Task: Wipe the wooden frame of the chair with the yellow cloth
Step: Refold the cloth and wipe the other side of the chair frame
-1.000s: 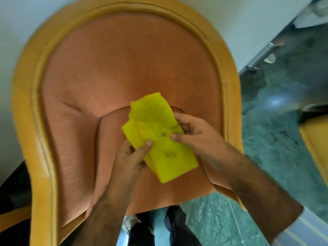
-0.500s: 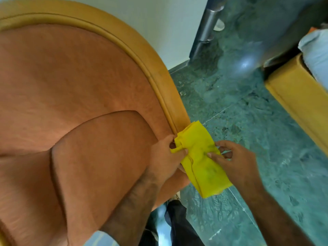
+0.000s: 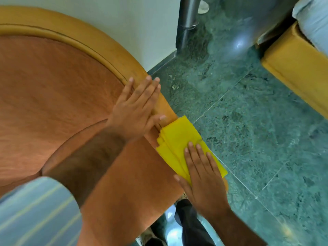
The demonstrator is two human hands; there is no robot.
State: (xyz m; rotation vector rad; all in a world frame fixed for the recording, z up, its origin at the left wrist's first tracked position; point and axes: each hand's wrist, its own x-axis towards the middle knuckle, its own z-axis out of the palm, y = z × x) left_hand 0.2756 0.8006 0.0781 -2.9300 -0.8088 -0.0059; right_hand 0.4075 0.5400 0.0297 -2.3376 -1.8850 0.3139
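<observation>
Nearest, the right hand point(image 3: 202, 176) lay flat, fingers outstretched, pressing the folded yellow cloth point(image 3: 181, 144) onto the right rail of the chair's wooden frame point(image 3: 110, 48). Just beyond, the left hand point(image 3: 136, 107) rested open-palmed on that rail, fingers straight and together, thumb touching the cloth's far edge. Farther off stretched the green marble floor point(image 3: 248, 121) and white wall point(image 3: 124, 18).

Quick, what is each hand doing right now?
Left hand: open, flat on the wooden frame, holding nothing.
Right hand: open, palm pressing the yellow cloth onto the frame.
</observation>
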